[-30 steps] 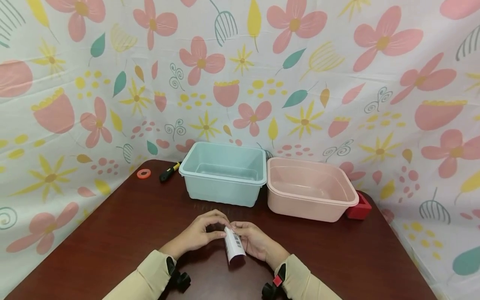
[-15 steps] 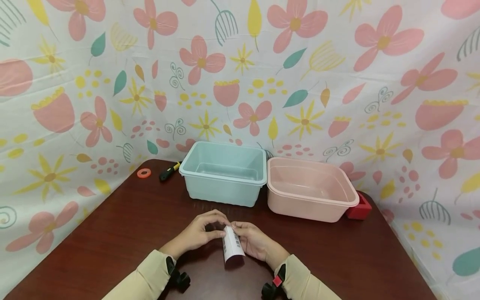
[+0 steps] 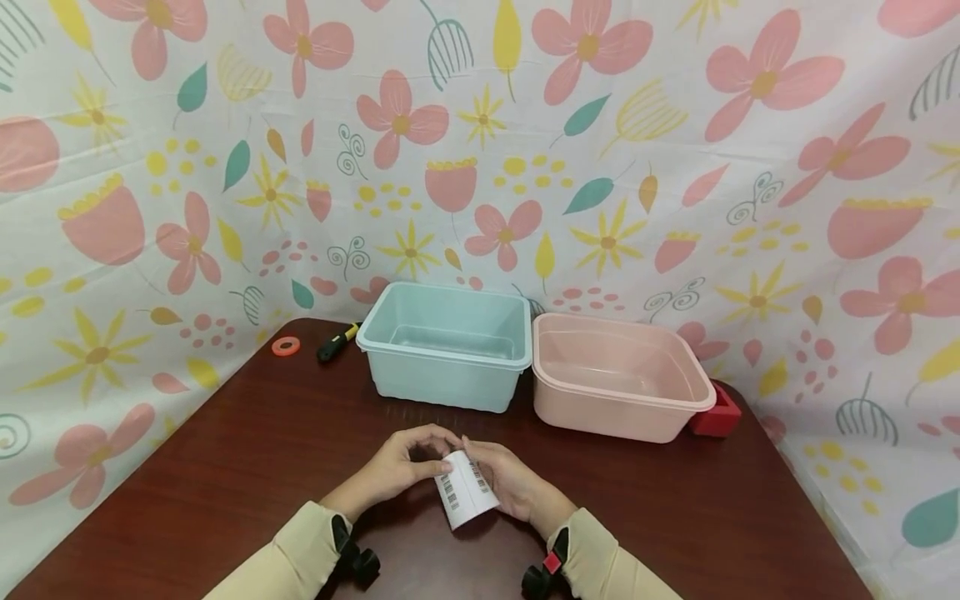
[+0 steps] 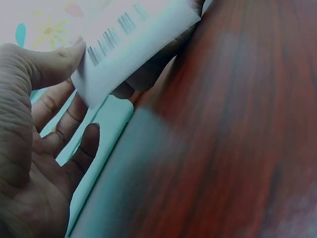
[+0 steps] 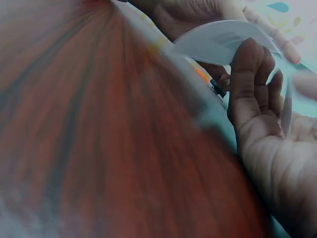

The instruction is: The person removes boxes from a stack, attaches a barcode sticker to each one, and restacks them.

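Note:
A small white sheet of barcode labels (image 3: 467,493) is held between both hands, low over the near middle of the table. My left hand (image 3: 405,462) pinches its upper left edge, the thumb on the printed face in the left wrist view. My right hand (image 3: 521,483) holds the right side from behind, its curled fingers (image 5: 247,74) against the back. In the right wrist view the sheet bows into an arc, and the thumb is blurred. The exact place of the right grip is partly hidden by the sheet.
A light blue tub (image 3: 446,375) and a pink tub (image 3: 611,408) stand side by side at the back. Behind the pink one is a red box (image 3: 717,417). At the back left lie an orange ring (image 3: 286,346) and a black-and-yellow handled tool (image 3: 337,342).
The sheet has turned and opened out flatter, so more of its printed face shows, with two barcode columns. Its lower edge has tilted up to the right. Both hands stay nearly in place.

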`<state>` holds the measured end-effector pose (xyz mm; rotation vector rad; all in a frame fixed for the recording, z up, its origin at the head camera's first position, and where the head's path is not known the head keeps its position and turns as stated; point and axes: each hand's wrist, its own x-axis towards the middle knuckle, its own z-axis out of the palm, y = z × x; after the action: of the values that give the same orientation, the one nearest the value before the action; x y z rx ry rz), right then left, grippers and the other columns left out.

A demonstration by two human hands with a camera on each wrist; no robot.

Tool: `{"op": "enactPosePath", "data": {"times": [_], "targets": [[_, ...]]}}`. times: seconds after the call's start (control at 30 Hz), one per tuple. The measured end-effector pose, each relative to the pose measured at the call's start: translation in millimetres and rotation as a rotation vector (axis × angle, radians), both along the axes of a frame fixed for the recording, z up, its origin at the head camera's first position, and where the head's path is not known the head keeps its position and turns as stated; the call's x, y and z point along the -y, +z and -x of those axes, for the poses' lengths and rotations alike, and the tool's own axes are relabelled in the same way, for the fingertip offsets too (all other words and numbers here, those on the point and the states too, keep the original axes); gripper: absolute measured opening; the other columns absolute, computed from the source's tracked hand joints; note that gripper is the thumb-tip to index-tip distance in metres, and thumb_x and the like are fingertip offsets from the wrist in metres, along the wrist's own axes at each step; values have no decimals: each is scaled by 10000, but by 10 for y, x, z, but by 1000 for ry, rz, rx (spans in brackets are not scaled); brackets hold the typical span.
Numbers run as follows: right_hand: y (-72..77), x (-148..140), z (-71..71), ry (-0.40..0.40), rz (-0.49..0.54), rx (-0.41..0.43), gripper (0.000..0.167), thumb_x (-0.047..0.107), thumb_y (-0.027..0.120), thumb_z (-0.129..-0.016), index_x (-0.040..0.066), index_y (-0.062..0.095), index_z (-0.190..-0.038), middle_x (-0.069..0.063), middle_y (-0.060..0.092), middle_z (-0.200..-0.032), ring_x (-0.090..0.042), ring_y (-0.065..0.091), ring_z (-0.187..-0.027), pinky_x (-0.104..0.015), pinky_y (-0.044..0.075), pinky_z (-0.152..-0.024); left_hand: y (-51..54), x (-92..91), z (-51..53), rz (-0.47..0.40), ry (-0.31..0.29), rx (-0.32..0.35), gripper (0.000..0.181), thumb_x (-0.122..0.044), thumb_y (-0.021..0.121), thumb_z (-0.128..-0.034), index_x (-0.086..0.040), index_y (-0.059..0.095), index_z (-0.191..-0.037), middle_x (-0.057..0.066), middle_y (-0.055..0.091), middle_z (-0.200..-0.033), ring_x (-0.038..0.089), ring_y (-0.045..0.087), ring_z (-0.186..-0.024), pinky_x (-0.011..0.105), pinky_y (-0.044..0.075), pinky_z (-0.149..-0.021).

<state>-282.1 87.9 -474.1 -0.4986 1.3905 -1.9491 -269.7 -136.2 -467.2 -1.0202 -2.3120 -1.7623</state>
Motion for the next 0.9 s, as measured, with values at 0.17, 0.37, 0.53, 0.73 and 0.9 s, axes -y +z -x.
{"op": "enactPosePath", "data": {"times": [0.17,0.37,0.53,0.73,0.9], "targets": [[14,11,8,-35,14,-27,133,147,503,-1053,83,602,-1114,-97,689,-1042,-202,694,-946,-347,583,-756,-11,11,21,-29,23,41,260,-120,779,-877,-125,696,-1124,62,705,-939,167,650,-897,335,517,-793],[-7,19,25,-118,-12,-5,102,25,526,-1018,87,595,-1061,-102,685,-1018,-210,700,-923,-333,581,-749,-8,22,12,-1,62,-2,208,-191,799,-864,-153,749,-1063,6,700,-950,163,639,-906,332,532,-784],[-34,27,31,-117,-9,-2,106,11,543,-1002,85,590,-1060,-108,681,-1000,-214,698,-907,-332,582,-735,-17,22,13,8,66,-67,162,-184,804,-856,-159,762,-1011,-7,686,-941,164,631,-892,320,531,-771],[-40,33,13,-132,-53,-18,82,58,576,-992,82,583,-1069,-105,670,-1009,-213,686,-904,-324,571,-720,-48,9,46,-8,62,-165,149,-89,804,-845,-173,728,-942,19,681,-985,183,620,-952,345,506,-818],[-36,33,6,-185,-70,-44,177,83,608,-985,2,558,-1134,-111,667,-1019,-226,683,-917,-334,576,-718,1,-20,8,-42,104,-231,143,24,788,-822,-84,721,-888,106,683,-986,207,619,-963,365,510,-829]]}}
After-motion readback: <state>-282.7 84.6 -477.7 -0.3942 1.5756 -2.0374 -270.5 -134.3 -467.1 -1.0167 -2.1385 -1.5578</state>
